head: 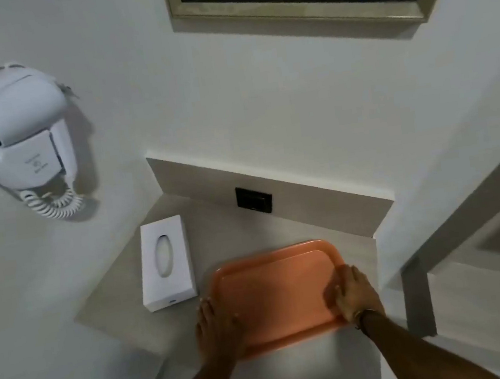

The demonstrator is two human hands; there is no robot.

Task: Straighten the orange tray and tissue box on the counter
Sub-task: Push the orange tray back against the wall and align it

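Both hands grasp the orange tray (274, 293) — left hand (217, 328), right hand (354, 294) — tissue box (166, 262) just beside it

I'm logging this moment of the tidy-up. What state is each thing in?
Orange tray: flat on the counter, empty, askew.
Tissue box: lying flat left of the tray, untouched, no tissue sticking out.
Left hand: on the tray's left edge.
Right hand: on the tray's right edge.
Hair dryer: docked on the wall.
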